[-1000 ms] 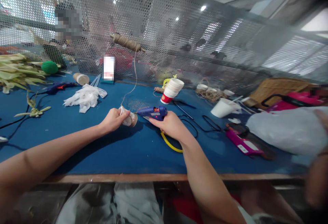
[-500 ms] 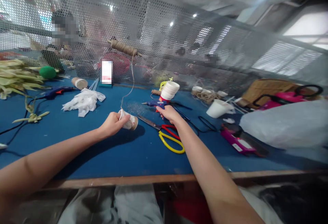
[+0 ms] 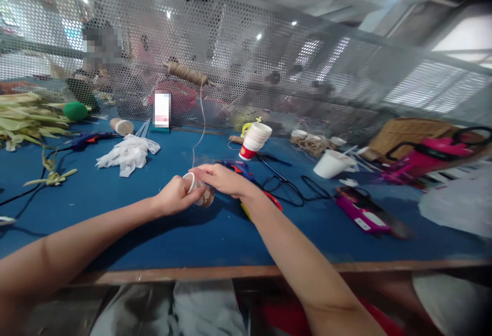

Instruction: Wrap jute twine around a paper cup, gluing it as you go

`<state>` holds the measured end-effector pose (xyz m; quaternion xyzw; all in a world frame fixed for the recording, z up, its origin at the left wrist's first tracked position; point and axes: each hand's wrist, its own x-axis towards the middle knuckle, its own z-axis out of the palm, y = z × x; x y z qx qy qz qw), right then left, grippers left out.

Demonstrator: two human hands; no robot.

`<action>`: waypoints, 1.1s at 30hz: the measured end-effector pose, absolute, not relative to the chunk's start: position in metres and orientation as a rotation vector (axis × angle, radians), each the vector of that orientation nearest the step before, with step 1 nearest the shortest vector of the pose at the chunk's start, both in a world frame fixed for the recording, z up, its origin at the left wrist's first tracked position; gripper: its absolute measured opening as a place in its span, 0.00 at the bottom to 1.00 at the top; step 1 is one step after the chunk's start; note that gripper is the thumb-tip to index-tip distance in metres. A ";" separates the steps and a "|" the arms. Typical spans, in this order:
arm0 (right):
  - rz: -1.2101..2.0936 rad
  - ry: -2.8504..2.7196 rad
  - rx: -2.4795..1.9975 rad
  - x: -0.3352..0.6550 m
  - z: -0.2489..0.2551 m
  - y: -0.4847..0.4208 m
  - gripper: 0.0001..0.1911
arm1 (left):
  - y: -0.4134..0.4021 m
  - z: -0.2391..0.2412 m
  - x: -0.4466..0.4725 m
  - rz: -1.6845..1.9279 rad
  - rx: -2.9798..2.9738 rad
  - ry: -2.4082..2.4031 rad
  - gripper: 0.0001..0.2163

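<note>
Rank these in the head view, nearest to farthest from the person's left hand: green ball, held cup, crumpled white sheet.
1. Held cup: in the left hand.
2. Crumpled white sheet: beyond the hand, to its left.
3. Green ball: farther back and farther left.

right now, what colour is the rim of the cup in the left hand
White; the rim of the cup in the left hand shows best in the head view.
</note>
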<state>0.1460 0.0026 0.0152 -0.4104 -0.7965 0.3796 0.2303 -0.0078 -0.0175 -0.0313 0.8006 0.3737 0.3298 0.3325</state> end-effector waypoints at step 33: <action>1.019 -1.473 -1.148 0.153 0.008 -0.003 0.10 | -0.020 -0.029 -0.007 0.958 1.423 0.903 0.23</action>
